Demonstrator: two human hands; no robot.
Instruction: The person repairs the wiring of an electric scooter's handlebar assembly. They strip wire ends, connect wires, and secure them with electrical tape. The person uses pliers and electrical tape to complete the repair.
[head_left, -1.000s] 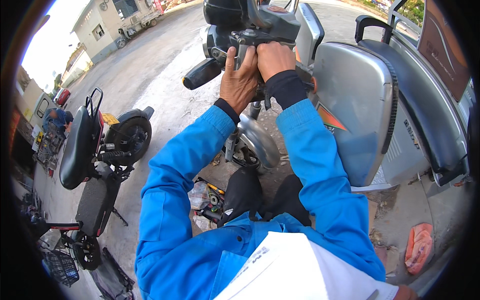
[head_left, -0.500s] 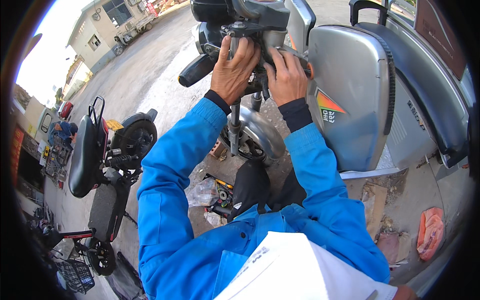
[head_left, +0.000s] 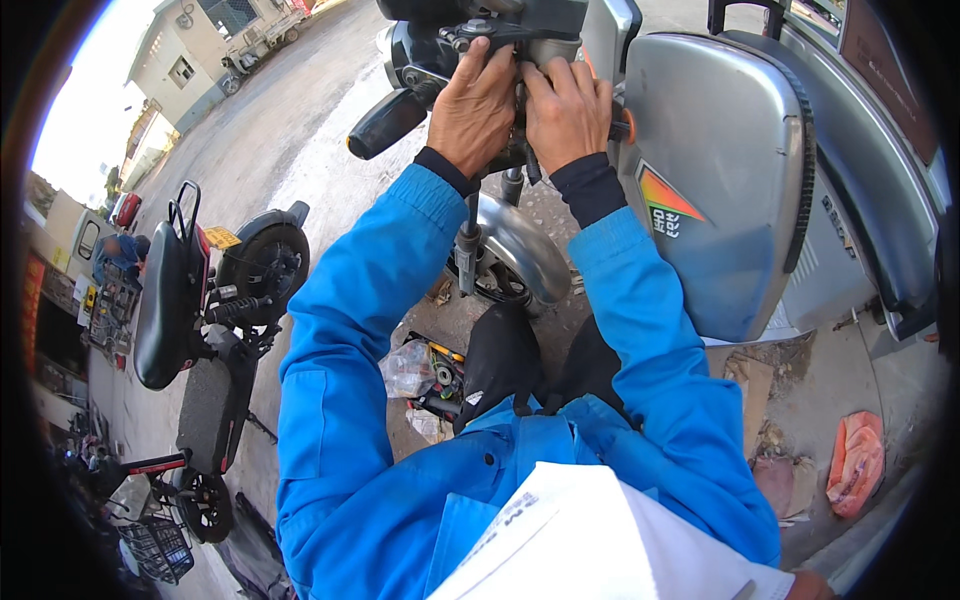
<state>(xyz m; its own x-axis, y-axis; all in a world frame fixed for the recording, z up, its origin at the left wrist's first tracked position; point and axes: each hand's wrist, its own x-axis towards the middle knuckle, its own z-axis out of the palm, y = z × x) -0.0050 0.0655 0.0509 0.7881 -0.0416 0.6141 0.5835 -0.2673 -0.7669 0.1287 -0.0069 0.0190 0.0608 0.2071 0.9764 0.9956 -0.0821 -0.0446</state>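
- Head view, far left of the silver fender (head_left: pixel 525 245): a parked bike with a black seat (head_left: pixel 165 290) looks the same as half a second ago.
- Above and left of the fender, a black indicator (head_left: pixel 388 123) and the black front housing (head_left: pixel 418 58) sit slightly higher in view, partly because the camera has shifted.
- Below and left of the fender, the loose tools (head_left: pixel 443 378) appear undisturbed.
- Above the fender, slightly left, the left hand (head_left: pixel 470 122) is against the housing's right side; its thumb and first finger lie closer together than before. Whether they clamp anything cannot be told.
- Above the fender, slightly right, the right hand (head_left: pixel 568 115) has moved up and inward, fingers bent beneath a pale grey cylindrical part (head_left: pixel 552 50). Its fingertips are hidden, so its grip cannot be told.
- Over the fender, the gap between the hands has narrowed, though a sliver remains. That suggests both now work on one small spot under the housing.
- Right of the fender, the grey panel (head_left: pixel 710 180) shows no change beyond the view's shift.
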